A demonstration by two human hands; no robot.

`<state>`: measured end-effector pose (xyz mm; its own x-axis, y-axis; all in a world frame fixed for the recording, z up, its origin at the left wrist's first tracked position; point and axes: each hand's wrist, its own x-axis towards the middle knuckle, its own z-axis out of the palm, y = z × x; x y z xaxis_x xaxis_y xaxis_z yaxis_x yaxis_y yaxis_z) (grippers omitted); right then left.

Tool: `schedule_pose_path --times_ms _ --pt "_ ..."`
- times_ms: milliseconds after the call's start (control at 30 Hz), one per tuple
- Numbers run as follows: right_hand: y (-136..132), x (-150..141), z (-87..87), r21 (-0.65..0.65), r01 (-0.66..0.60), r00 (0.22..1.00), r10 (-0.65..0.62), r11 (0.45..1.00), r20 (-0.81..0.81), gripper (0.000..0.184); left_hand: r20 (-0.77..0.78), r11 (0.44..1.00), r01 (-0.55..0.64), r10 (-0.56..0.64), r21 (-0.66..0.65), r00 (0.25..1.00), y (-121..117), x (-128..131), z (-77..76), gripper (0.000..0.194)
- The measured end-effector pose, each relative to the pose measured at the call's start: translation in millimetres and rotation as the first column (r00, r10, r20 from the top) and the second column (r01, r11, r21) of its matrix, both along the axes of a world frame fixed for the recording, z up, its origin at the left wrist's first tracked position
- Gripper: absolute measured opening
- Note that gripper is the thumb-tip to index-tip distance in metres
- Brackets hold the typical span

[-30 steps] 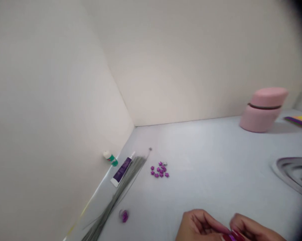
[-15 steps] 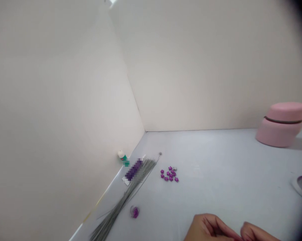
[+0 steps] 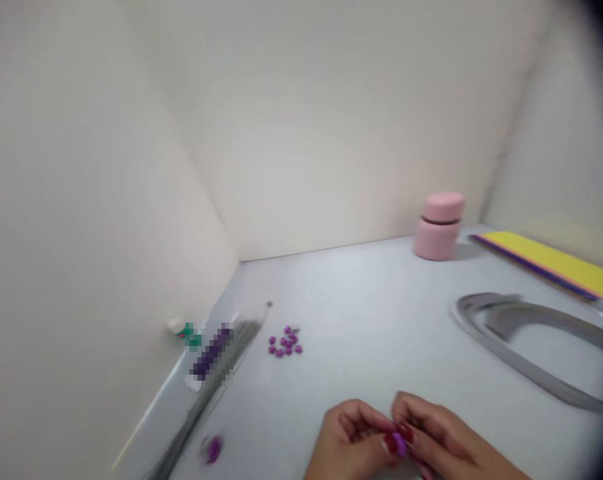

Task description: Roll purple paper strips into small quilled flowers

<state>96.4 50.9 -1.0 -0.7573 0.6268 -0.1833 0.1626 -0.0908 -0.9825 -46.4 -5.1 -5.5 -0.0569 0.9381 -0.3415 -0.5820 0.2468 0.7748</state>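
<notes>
My left hand (image 3: 349, 440) and my right hand (image 3: 441, 440) meet at the bottom edge of the view, fingertips pinched together on a small purple piece (image 3: 399, 443). Both hands rest low over the pale grey table (image 3: 381, 313). A cluster of several small purple star shapes (image 3: 284, 343) lies on the table ahead and to the left of my hands. A single purple roll (image 3: 213, 449) lies further left, near the bottom edge.
A bundle of thin grey wires (image 3: 206, 393), a purple-and-white tube (image 3: 211, 357) and a small green-and-white bottle (image 3: 184, 329) lie along the left wall. A pink lidded jar (image 3: 439, 227) stands at the back. Grey paper strips (image 3: 526, 340) curve at the right, beside yellow and purple sheets (image 3: 551, 263).
The view has swung right and down, so my hands show more fully. The pink jar now sits further away and the grey strips and yellow sheets have come into view.
</notes>
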Motion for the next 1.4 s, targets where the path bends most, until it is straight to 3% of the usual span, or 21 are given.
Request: schedule_pose_path --times_ms 200,500,633,833,1067,1400 --pt "2.9 1.7 12.2 -0.101 -0.011 0.996 0.003 0.995 -0.087 0.038 0.010 0.998 0.063 -0.063 -0.007 0.998 1.2 -4.5 -4.4 0.022" --pt "0.6 1.3 11.5 -0.197 -0.038 0.995 0.018 0.980 -0.102 0.043 -0.006 1.000 0.008 -0.008 0.025 1.000 -2.0 -2.1 -4.8 0.016" --pt "0.7 1.4 8.9 -0.106 -0.007 0.999 0.002 0.994 -0.043 0.037 -0.038 0.998 0.005 -0.007 -0.063 0.999 -2.3 -1.4 -1.8 0.023" --pt "-0.6 3.9 5.9 0.074 0.006 0.999 -0.009 0.997 0.034 0.029 -0.061 1.000 -0.011 0.010 -0.009 0.998 -2.3 -0.2 -1.5 0.024" --pt "-1.9 5.0 3.6 0.109 0.001 0.999 -0.005 0.994 0.036 0.024 -0.066 0.997 0.017 -0.022 -0.076 0.998 -2.0 -1.9 0.9 0.023" --pt "-3.6 6.6 9.9 0.110 -0.010 0.998 0.003 0.994 0.061 0.023 -0.033 0.997 0.066 -0.068 -0.044 0.997 -3.0 -5.1 -7.8 0.021"
